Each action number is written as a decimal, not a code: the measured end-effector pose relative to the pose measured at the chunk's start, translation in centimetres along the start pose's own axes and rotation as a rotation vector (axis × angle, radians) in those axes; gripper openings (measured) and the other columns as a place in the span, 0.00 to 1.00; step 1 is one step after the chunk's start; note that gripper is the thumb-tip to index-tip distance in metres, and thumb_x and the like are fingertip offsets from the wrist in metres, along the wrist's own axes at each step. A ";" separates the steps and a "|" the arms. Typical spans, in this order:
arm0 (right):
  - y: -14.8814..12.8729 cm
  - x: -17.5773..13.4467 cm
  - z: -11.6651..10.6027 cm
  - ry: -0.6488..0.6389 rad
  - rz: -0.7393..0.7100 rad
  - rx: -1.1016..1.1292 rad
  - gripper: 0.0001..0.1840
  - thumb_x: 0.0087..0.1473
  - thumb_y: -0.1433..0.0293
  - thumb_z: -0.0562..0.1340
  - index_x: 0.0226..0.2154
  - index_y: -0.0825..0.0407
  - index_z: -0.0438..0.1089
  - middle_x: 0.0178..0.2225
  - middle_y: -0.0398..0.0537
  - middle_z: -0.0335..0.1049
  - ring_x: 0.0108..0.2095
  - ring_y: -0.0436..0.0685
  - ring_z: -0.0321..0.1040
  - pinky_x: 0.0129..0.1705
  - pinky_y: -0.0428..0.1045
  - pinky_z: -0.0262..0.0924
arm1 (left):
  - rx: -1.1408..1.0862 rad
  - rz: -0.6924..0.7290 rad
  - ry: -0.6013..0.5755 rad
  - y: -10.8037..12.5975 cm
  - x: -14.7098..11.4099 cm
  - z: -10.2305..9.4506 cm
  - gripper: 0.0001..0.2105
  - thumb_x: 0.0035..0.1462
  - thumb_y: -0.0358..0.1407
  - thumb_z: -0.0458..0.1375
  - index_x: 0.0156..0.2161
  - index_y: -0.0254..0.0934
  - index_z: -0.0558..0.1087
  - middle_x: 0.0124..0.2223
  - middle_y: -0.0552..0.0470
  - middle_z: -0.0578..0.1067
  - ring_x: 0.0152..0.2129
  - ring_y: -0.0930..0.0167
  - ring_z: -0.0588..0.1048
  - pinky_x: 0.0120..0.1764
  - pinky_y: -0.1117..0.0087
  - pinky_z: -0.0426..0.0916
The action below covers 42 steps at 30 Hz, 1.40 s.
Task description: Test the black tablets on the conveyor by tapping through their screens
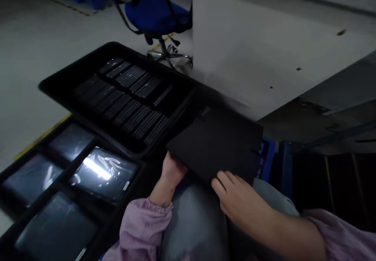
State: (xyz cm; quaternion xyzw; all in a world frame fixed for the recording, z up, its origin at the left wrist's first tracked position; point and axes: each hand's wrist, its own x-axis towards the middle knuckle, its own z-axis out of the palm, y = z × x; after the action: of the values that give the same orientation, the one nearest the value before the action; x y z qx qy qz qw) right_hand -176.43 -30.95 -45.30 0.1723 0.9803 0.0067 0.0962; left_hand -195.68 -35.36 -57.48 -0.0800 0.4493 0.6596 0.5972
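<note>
Matte black sheet [220, 141] is tilted over my lap, right of the black bin [117, 45] with rows of thin slabs [138, 118], partly covering a blue crate [268, 153]. Hands apart: left hand [173, 170] tucked under its left corner, right hand [235, 194] laying fingers over the near edge. Can't tell if either pinches; left fingers and right thumb hidden. Sheet looks flat, stiff, probably light, not too slippery, edges maybe bendable. Best hold: opposite edges, thumbs on top.
</note>
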 end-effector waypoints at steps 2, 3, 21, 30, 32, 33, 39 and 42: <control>0.3 2.6 1.8 -0.182 0.048 0.000 0.11 0.56 0.80 0.66 0.39 0.50 0.69 0.36 0.48 0.72 0.37 0.59 0.74 0.35 0.50 0.72 | -0.007 0.024 0.119 1.3 -1.4 -1.7 0.19 0.64 0.50 0.56 0.47 0.39 0.81 0.50 0.41 0.84 0.56 0.56 0.79 0.61 0.50 0.72; 0.3 3.8 2.3 -0.249 0.070 0.009 0.12 0.57 0.82 0.64 0.40 0.51 0.69 0.37 0.50 0.73 0.38 0.59 0.75 0.36 0.50 0.72 | 0.042 0.041 0.149 2.1 -2.4 -2.4 0.19 0.62 0.49 0.59 0.47 0.36 0.81 0.50 0.38 0.83 0.54 0.55 0.80 0.59 0.50 0.73; 3.0 9.3 4.5 -0.493 -0.042 0.615 0.14 0.63 0.77 0.60 0.47 0.53 0.78 0.44 0.52 0.84 0.40 0.55 0.82 0.43 0.46 0.73 | 1.985 0.420 0.354 17.4 8.3 -6.9 0.43 0.46 0.46 0.76 0.68 0.45 0.69 0.77 0.35 0.57 0.75 0.42 0.46 0.70 0.35 0.46; 6.2 20.1 1.3 0.201 -0.273 0.596 0.11 0.66 0.74 0.59 0.45 0.53 0.77 0.42 0.52 0.81 0.44 0.57 0.79 0.48 0.52 0.74 | 1.839 0.302 0.156 19.3 10.6 -7.6 0.53 0.45 0.47 0.76 0.74 0.49 0.57 0.81 0.35 0.38 0.77 0.43 0.34 0.70 0.33 0.39; 5.4 24.6 0.2 0.096 -0.317 0.417 0.10 0.65 0.75 0.63 0.46 0.54 0.78 0.46 0.56 0.80 0.51 0.61 0.77 0.55 0.56 0.72 | 1.830 0.264 0.157 19.2 10.9 -7.4 0.54 0.44 0.46 0.76 0.74 0.49 0.58 0.81 0.35 0.37 0.76 0.42 0.33 0.70 0.33 0.36; 4.9 26.7 -0.1 -0.004 -0.340 0.318 0.10 0.64 0.75 0.64 0.47 0.55 0.78 0.48 0.57 0.80 0.53 0.62 0.76 0.57 0.57 0.71 | 1.826 0.251 0.156 19.2 11.0 -7.3 0.54 0.43 0.46 0.76 0.74 0.50 0.58 0.81 0.36 0.36 0.76 0.42 0.32 0.70 0.32 0.36; 3.1 33.2 0.2 -0.380 -0.479 0.074 0.19 0.55 0.75 0.74 0.51 0.54 0.78 0.53 0.56 0.80 0.54 0.64 0.77 0.53 0.54 0.70 | 1.816 0.237 0.115 19.2 11.3 -7.1 0.55 0.44 0.49 0.75 0.75 0.52 0.55 0.81 0.38 0.34 0.76 0.41 0.29 0.69 0.30 0.34; 3.1 33.8 0.5 -0.392 -0.597 -0.024 0.23 0.54 0.75 0.75 0.53 0.55 0.77 0.53 0.57 0.80 0.56 0.65 0.76 0.53 0.54 0.69 | 1.815 0.213 0.105 19.1 11.3 -6.9 0.54 0.47 0.50 0.73 0.76 0.51 0.53 0.81 0.38 0.31 0.76 0.43 0.28 0.69 0.32 0.33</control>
State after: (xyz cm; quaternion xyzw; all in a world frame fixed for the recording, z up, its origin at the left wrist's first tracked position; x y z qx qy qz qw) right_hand -206.45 -16.58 -51.95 -0.1248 0.9502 -0.0432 0.2824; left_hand -218.23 -29.81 -59.27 0.4320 0.8269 0.1005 0.3458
